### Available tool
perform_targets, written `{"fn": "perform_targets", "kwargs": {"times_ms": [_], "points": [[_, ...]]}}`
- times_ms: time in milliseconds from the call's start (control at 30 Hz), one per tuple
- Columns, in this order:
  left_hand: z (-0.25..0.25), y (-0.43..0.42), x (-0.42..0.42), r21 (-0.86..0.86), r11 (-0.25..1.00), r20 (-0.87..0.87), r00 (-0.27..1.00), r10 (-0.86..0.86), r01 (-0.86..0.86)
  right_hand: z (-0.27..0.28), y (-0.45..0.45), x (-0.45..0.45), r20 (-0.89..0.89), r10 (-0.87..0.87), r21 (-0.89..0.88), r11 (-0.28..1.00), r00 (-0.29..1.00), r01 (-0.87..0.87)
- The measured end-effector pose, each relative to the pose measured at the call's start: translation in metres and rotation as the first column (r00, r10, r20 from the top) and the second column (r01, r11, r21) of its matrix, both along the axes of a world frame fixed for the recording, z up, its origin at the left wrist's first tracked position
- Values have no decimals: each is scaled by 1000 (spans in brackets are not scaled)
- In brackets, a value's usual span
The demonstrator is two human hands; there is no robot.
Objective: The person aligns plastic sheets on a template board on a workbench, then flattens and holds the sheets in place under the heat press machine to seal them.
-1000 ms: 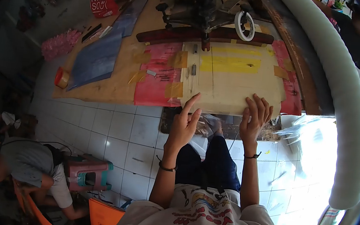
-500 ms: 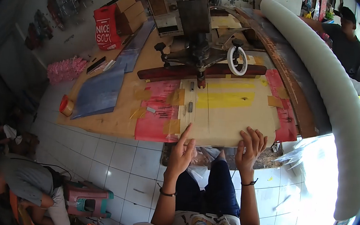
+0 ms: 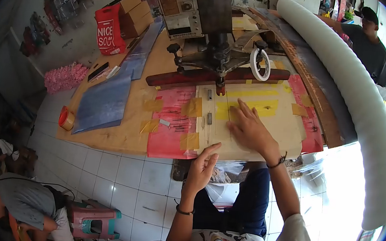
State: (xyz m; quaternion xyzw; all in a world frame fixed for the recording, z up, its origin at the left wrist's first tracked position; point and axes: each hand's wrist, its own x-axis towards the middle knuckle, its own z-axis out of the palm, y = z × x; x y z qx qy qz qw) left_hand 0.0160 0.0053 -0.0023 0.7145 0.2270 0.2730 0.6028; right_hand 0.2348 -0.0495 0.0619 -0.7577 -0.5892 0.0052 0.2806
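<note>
My left hand rests at the front edge of the beige board, fingers apart and nothing held. Farther in, my right hand lies over the board near the yellow strips, fingers spread and slightly blurred. Two small metal pieces sit left of it on the board. Red sheeting with brown tape patches flanks the board on the left, and more red sheeting on the right. Behind stands a press-like machine with a dark red bar and a white ring wheel.
Blue sheet, tape roll and red bag are on the left. A long white roll runs down the right side. One person is at the back right, another at the lower left near a stool.
My right hand has moved from the board's front edge inward and left, toward the yellow strips. My left hand stays near the front edge. The view has tilted upward since the earliest frame.
</note>
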Motion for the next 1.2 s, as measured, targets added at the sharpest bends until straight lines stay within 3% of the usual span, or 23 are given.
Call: {"fn": "perform_targets", "kwargs": {"times_ms": [133, 233, 400, 500, 600, 700, 767, 867, 967, 1067, 1167, 1200], "points": [[4, 3, 1, 19, 1000, 26, 999, -23, 23, -7, 35, 3, 163, 26, -40, 999, 986, -20], [-5, 6, -1, 0, 999, -23, 999, -33, 33, -3, 30, 0, 192, 14, -51, 999, 981, -5], [-12, 2, 4, -48, 999, 88, 996, -5, 9, 1, 13, -9, 204, -116, -90, 986, 972, 137], [-12, 4, 7, 43, 999, 132, 991, 21, -27, -7, -12, -32, 321, -84, 23, 996, 943, 82], [-14, 2, 10, 70, 997, 144, 989, 16, -26, 27, -26, -39, 207, 12, -188, 982, 978, 28], [-8, 3, 8, 49, 999, 136, 991, -6, -1, 28, 6, 19, 122, 90, -312, 949, 988, -48], [-13, 7, 6, 59, 998, 122, 992, -16, 9, 7, 25, 49, 172, -8, 18, 1000, 985, 5], [-16, 4, 11, 97, 994, 207, 978, 25, -46, 3, 36, 64, 328, -110, 81, 993, 938, 88], [-19, 3, 14, 75, 996, 229, 973, 36, -54, 18, 38, 63, 17, -70, -144, 987, 997, 72], [-19, 6, 11, 69, 997, 188, 982, 6, -19, 26, 38, 64, -17, -62, -219, 974, 998, 57], [-21, 6, 10, 60, 998, 187, 982, 11, -22, 10, 40, 66, 196, 13, -10, 1000, 981, -11], [-20, 5, 10, 63, 998, 192, 981, 18, -31, 10, 40, 68, 93, 54, -10, 999, 994, -53]]}}
